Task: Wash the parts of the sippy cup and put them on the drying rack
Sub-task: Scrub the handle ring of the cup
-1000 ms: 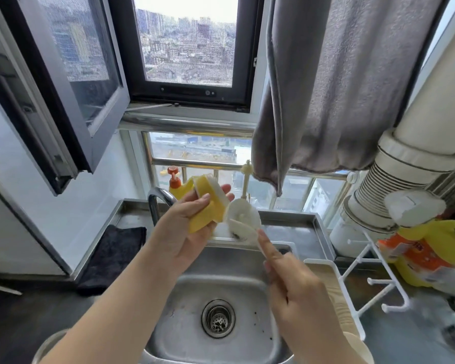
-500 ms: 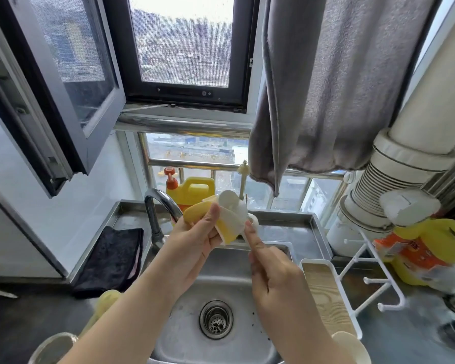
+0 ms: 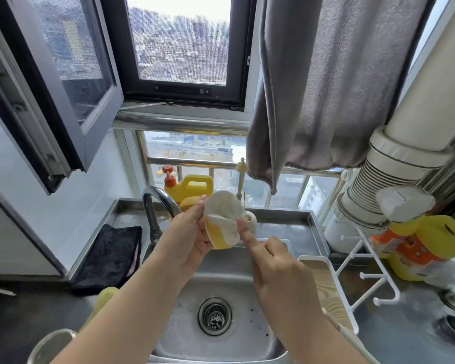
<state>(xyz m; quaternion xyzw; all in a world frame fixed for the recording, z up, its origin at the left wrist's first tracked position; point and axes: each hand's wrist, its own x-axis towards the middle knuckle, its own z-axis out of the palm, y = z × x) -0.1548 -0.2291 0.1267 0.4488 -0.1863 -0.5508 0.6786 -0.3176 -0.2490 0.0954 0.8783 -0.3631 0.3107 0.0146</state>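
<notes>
You are scrubbing: your left hand [image 3: 192, 235] grips the sponge [image 3: 221, 223], your right hand [image 3: 271, 261] pinches a small cup part [image 3: 250, 219]. Next, rinse it under the tap [image 3: 158, 203].

Since a second ago I see the sponge [image 3: 221, 227] in my left hand [image 3: 192, 232] turned white face toward me, covering the cup part, with my right hand [image 3: 276, 264] drawn closer beneath it.
</notes>
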